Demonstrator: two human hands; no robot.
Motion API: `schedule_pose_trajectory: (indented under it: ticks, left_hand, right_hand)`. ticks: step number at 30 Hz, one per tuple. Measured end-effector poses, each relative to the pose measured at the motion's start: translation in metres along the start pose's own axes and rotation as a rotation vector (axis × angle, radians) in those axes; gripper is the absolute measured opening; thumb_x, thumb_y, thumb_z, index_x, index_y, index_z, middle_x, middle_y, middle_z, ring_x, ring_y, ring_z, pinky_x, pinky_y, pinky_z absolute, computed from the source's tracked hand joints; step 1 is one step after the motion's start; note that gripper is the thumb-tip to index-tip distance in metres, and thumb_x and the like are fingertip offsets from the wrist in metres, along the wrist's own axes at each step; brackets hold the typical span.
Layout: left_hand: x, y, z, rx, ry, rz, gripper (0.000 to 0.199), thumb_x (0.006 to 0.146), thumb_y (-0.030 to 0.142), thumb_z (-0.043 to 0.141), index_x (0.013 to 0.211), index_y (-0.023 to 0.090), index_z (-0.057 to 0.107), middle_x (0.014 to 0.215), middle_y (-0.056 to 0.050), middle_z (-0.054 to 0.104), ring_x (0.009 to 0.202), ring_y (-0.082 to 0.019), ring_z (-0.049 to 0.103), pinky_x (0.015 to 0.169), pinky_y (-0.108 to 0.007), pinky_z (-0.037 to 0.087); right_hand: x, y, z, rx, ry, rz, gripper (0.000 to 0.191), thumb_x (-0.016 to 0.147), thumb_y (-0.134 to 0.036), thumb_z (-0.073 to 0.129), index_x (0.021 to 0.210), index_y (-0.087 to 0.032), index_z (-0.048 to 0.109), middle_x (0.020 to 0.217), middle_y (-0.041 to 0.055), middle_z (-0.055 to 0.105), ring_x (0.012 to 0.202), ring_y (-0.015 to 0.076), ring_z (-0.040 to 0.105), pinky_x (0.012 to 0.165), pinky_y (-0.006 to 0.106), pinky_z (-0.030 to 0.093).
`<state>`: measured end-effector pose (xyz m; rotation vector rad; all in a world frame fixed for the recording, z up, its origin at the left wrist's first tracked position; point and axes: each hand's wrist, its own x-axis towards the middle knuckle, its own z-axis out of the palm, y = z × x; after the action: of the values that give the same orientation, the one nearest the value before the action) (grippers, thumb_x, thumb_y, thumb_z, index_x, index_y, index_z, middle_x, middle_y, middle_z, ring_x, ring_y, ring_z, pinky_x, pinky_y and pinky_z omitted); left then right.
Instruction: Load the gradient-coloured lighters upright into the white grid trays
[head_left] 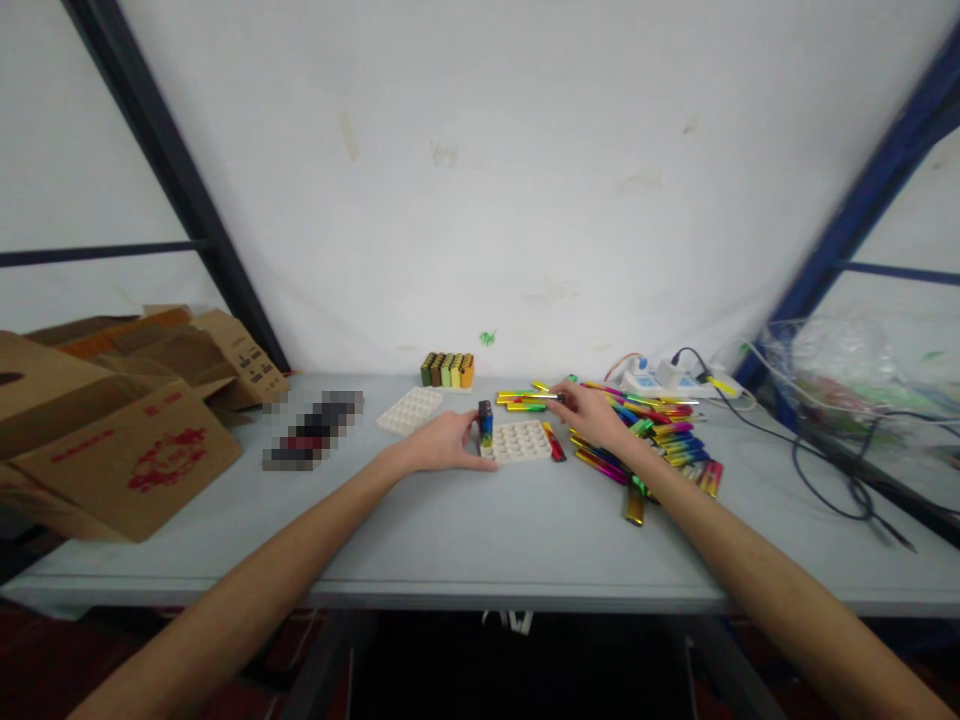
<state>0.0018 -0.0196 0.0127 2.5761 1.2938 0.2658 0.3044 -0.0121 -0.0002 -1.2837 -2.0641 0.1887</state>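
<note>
Two bare forearms (300,550), outstretched over a smooth, pale grey surface (517,535). Cupping the left hand (448,442) round the end of a white, rectangular, pocketed tray (517,444), by a glossy blue, black-topped lighter (487,428) upright there; cannot tell grasp from mere closeness. Pinching a slim, dark-ended lighter (552,397) beyond the tray's far right corner, grip closed at right hand (589,412). Best to brace the tray flat, pinch near the end, and lift clear of the slick-looking, foil-bright, multicoloured heap of lighters (682,445).
</note>
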Motion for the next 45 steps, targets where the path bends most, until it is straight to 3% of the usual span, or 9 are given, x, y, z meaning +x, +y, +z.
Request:
schedule_pose_trajectory:
  ticks: [3,7,10,17,25,31,37,45]
  left_hand:
    - [0.000,0.007,0.003,-0.033,-0.012,0.021,0.082,0.065,0.084,0.067,0.112,0.018,0.060,0.074,0.000,0.062,0.063,-0.022,0.058,0.054,-0.029,0.031]
    - [0.000,0.010,0.006,-0.057,-0.011,0.045,0.079,0.066,0.083,0.068,0.108,0.018,0.060,0.075,-0.001,0.062,0.064,-0.021,0.058,0.054,-0.028,0.031]
    - [0.000,0.010,0.008,-0.052,-0.010,0.048,0.078,0.067,0.083,0.068,0.107,0.017,0.060,0.075,-0.001,0.062,0.064,-0.021,0.058,0.054,-0.029,0.031]
    - [-0.001,0.011,0.008,-0.044,-0.003,0.032,0.077,0.065,0.084,0.067,0.104,0.018,0.060,0.075,-0.001,0.062,0.063,-0.021,0.057,0.055,-0.029,0.032]
    - [-0.003,0.021,0.010,-0.082,-0.025,0.070,0.075,0.065,0.083,0.069,0.104,0.019,0.059,0.073,0.000,0.061,0.062,-0.020,0.057,0.056,-0.029,0.033]
    - [-0.004,0.022,0.009,-0.096,-0.025,0.084,0.076,0.066,0.082,0.070,0.107,0.019,0.059,0.072,0.001,0.061,0.061,-0.020,0.057,0.055,-0.029,0.033]
    - [-0.004,0.022,0.009,-0.091,-0.015,0.090,0.075,0.067,0.082,0.070,0.105,0.018,0.059,0.073,0.000,0.062,0.062,-0.020,0.057,0.055,-0.028,0.033]
    - [-0.004,0.022,0.009,-0.079,-0.021,0.091,0.076,0.068,0.082,0.069,0.107,0.018,0.059,0.073,0.001,0.061,0.062,-0.020,0.058,0.054,-0.028,0.033]
  right_hand:
    - [0.000,-0.008,-0.004,0.271,0.031,0.071,0.037,0.092,-0.051,0.064,0.098,-0.015,0.068,0.075,0.0016,0.066,0.067,0.0168,0.058,0.064,0.028,0.043]
    - [-0.001,-0.021,-0.007,0.546,0.027,0.061,0.042,0.087,-0.058,0.068,0.082,-0.017,0.061,0.077,0.0006,0.063,0.073,0.0164,0.058,0.067,0.028,0.045]
    - [-0.003,-0.032,-0.006,0.589,-0.003,0.032,0.041,0.089,-0.059,0.065,0.082,-0.019,0.057,0.079,0.0007,0.062,0.078,0.0174,0.059,0.071,0.029,0.047]
    - [-0.013,-0.054,0.000,0.667,-0.105,0.003,0.033,0.099,-0.056,0.053,0.101,-0.023,0.050,0.081,0.0007,0.066,0.080,0.0189,0.065,0.074,0.032,0.053]
    - [-0.016,-0.061,0.011,0.754,-0.144,0.077,0.038,0.098,-0.063,0.048,0.102,-0.025,0.043,0.068,-0.0079,0.048,0.053,0.0112,0.045,0.050,0.024,0.040]
    - [-0.014,-0.059,0.016,0.453,0.052,0.079,0.055,0.094,-0.072,0.047,0.070,-0.023,0.042,0.061,-0.0045,0.040,0.055,0.0119,0.038,0.050,0.027,0.031]
    - [-0.016,-0.062,0.017,0.331,0.138,0.106,0.063,0.093,-0.075,0.043,0.059,-0.023,0.032,0.057,-0.0043,0.029,0.054,0.0114,0.031,0.052,0.029,0.025]
    - [-0.015,-0.059,0.018,0.216,0.161,0.158,0.047,0.088,-0.053,0.045,0.054,-0.024,0.033,0.053,-0.0041,0.032,0.052,0.0111,0.031,0.052,0.029,0.022]
